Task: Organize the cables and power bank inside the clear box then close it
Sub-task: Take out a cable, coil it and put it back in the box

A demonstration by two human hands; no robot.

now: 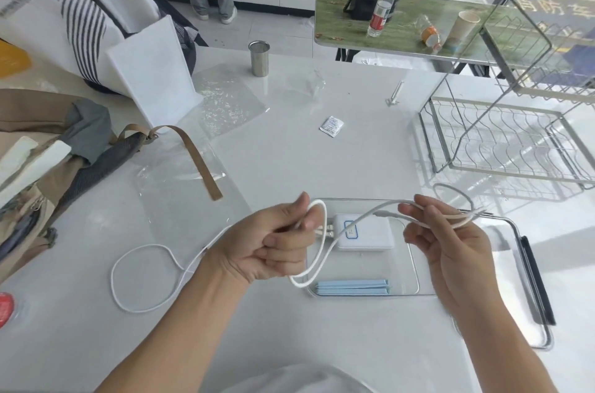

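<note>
Both hands pinch the white cable (347,220) — left hand (273,247) on a bend, right hand (450,241) on doubled strands — likely folding it short to fit. Beneath them, the power bank (367,233) lies in the clear box (415,289); slack trails leftward over the table (289,151).

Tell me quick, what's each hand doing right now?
Left hand: fingers curled round a loop of the white cable.
Right hand: pinching the same cable's folded strands, held above the clear box.
</note>
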